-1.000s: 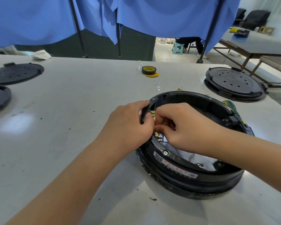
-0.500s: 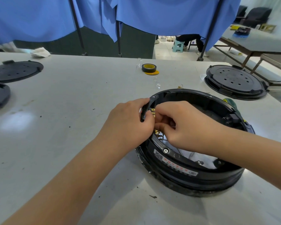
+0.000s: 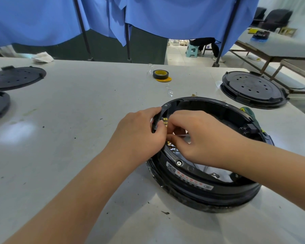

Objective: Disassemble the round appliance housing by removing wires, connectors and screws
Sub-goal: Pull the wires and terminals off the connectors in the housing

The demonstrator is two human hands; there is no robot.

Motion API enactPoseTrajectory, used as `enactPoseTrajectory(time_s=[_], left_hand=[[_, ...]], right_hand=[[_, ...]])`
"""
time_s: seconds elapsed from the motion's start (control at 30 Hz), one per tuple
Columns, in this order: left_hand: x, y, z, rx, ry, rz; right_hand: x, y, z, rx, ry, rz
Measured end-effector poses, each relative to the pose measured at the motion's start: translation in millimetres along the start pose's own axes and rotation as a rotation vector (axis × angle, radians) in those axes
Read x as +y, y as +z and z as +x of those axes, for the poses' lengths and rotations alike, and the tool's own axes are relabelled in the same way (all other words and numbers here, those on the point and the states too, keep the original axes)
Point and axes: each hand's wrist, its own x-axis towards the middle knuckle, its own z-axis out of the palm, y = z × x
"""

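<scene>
A disassembly workshop: a broad grey tabletop [image 3: 77, 120] carries black perforated round covers at far left [image 3: 16, 77] and far right [image 3: 252, 87], a roll of black-and-yellow tape [image 3: 160, 74], and an open round appliance housing [image 3: 201, 184] near the right. Blue cloth partitions [image 3: 165, 16] on dark poles screen the far side; beyond them stand a second worktable [image 3: 278, 48], a pale green plastic stool [image 3: 192, 49] and dark chairs [image 3: 275, 18].

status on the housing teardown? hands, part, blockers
Left hand grips housing rim; right hand pinching at brass terminals inside. Rim screw still in. Nothing blocking.
</scene>
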Motion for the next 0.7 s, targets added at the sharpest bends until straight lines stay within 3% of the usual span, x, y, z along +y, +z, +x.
enactPoseTrajectory(time_s=[0.33, 0.7], left_hand=[[-0.2, 1.0, -0.1, 0.010, -0.015, 0.006], [-0.5, 1.6, -1.3, 0.023, -0.001, 0.005]], right_hand=[[-5.1, -10.2, 5.8, -0.061, 0.206, 0.252], [-15.6, -1.5, 5.1, 0.028, 0.391, 0.198]])
